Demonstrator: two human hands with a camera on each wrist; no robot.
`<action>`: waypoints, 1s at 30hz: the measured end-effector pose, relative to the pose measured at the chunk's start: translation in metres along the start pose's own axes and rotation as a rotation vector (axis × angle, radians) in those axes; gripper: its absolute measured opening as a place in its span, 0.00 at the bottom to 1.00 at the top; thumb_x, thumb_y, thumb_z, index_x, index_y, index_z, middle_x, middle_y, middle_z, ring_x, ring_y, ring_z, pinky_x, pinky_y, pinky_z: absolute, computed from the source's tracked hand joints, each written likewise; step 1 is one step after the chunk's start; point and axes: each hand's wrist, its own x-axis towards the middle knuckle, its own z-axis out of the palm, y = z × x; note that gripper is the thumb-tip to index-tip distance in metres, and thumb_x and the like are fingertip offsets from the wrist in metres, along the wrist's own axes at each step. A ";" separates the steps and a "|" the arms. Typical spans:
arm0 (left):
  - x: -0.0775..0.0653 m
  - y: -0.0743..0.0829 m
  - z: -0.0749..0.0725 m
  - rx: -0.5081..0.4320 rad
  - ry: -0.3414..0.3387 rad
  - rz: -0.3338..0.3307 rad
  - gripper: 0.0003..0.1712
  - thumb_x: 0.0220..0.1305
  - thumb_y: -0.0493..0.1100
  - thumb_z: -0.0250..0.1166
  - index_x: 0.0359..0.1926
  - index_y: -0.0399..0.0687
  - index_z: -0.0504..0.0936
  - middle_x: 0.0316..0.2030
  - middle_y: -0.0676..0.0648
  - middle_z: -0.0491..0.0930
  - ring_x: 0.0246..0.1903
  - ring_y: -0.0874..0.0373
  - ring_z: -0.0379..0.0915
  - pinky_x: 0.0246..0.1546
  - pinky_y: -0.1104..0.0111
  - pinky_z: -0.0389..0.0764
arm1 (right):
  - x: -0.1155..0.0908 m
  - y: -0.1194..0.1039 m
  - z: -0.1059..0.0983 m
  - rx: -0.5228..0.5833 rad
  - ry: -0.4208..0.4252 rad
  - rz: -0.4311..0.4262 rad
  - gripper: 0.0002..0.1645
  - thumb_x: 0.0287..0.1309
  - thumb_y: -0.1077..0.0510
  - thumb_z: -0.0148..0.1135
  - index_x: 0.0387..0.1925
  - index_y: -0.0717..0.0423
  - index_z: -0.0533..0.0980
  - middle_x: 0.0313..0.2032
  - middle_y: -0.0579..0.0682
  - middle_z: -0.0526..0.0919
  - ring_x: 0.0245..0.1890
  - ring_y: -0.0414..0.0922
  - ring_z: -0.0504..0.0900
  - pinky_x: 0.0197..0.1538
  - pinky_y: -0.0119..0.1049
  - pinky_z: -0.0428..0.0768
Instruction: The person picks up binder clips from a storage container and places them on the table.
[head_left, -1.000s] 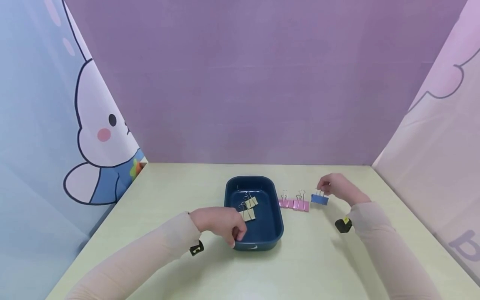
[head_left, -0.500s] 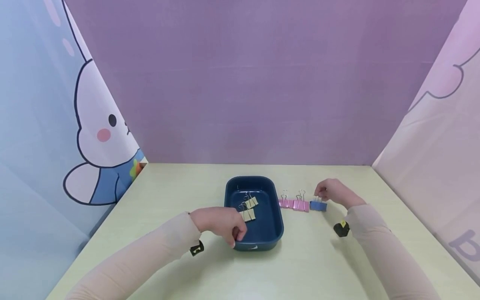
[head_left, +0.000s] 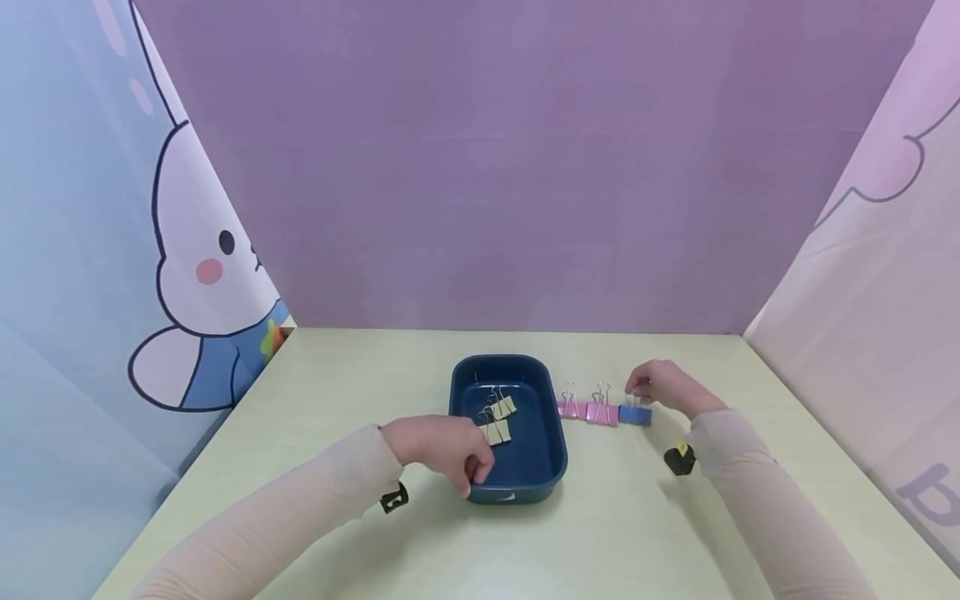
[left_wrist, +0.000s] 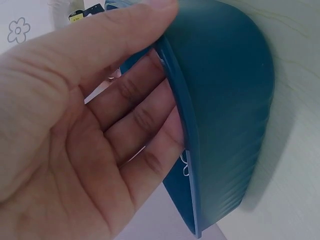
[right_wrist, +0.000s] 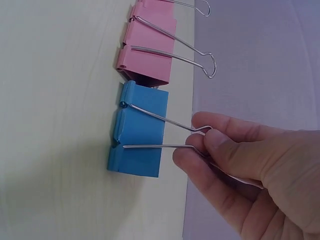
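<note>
My left hand (head_left: pixel 442 450) grips the near left rim of a dark blue tray (head_left: pixel 555 454), thumb outside and fingers inside the wall, as the left wrist view shows. Two pale yellow binder clips (head_left: pixel 497 432) lie in the tray. Between thumb and fingers my right hand (right_wrist: pixel 250 170) pinches the wire handles of a blue binder clip (right_wrist: pixel 142 132), whose body is low at the table. This clip stands at the right end of a row, right beside a pink binder clip (right_wrist: pixel 150 45). Another pink binder clip (head_left: pixel 572 409) stands closer to the tray.
The pale wooden table (head_left: pixel 360 375) carries the tray and the row of clips to its right. A purple backdrop (head_left: pixel 517 167) rises behind the table. Printed curtains hang at the left (head_left: pixel 202 250) and right.
My right hand has moved a little left and toward me, bringing the blue binder clip down to the end of the pink row. The left hand stays at the tray rim.
</note>
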 end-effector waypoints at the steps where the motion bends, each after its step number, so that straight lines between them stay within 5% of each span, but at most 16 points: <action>1: 0.000 0.000 0.000 0.001 -0.001 0.000 0.10 0.51 0.39 0.75 0.26 0.57 0.81 0.24 0.62 0.77 0.26 0.68 0.70 0.31 0.76 0.75 | 0.000 -0.001 -0.001 -0.009 -0.006 -0.002 0.10 0.60 0.75 0.53 0.37 0.68 0.80 0.36 0.60 0.83 0.35 0.49 0.83 0.42 0.42 0.83; 8: 0.000 -0.001 0.001 0.001 0.004 0.017 0.10 0.51 0.38 0.75 0.25 0.57 0.81 0.24 0.62 0.77 0.25 0.68 0.70 0.30 0.76 0.74 | -0.003 -0.008 -0.011 -0.087 -0.069 -0.002 0.16 0.66 0.69 0.49 0.52 0.68 0.75 0.46 0.65 0.81 0.46 0.59 0.81 0.50 0.52 0.79; 14: 0.000 0.000 0.000 -0.002 0.003 0.013 0.10 0.51 0.38 0.75 0.25 0.56 0.81 0.24 0.61 0.77 0.25 0.68 0.70 0.31 0.76 0.74 | 0.006 -0.029 -0.018 -0.145 0.009 -0.044 0.28 0.72 0.53 0.47 0.66 0.64 0.64 0.62 0.69 0.70 0.61 0.67 0.69 0.61 0.61 0.67; 19: 0.000 0.001 0.000 -0.001 0.000 0.006 0.10 0.51 0.38 0.75 0.26 0.56 0.81 0.24 0.61 0.76 0.26 0.68 0.70 0.31 0.76 0.74 | 0.018 -0.072 -0.021 -0.122 0.058 -0.099 0.34 0.72 0.48 0.48 0.72 0.57 0.56 0.69 0.65 0.61 0.68 0.65 0.61 0.66 0.62 0.60; 24: 0.001 0.000 0.000 0.010 0.005 0.025 0.10 0.51 0.39 0.75 0.26 0.56 0.81 0.24 0.61 0.76 0.25 0.68 0.70 0.31 0.76 0.74 | 0.032 -0.127 -0.017 -0.111 0.083 -0.179 0.33 0.71 0.48 0.50 0.72 0.52 0.58 0.70 0.59 0.63 0.69 0.59 0.62 0.68 0.58 0.61; 30: 0.000 -0.001 -0.001 0.009 -0.006 0.038 0.10 0.51 0.39 0.75 0.26 0.57 0.81 0.24 0.62 0.77 0.25 0.69 0.71 0.31 0.76 0.75 | 0.056 -0.179 0.020 -0.091 0.001 -0.336 0.27 0.70 0.51 0.51 0.67 0.54 0.65 0.65 0.55 0.71 0.64 0.53 0.71 0.65 0.50 0.68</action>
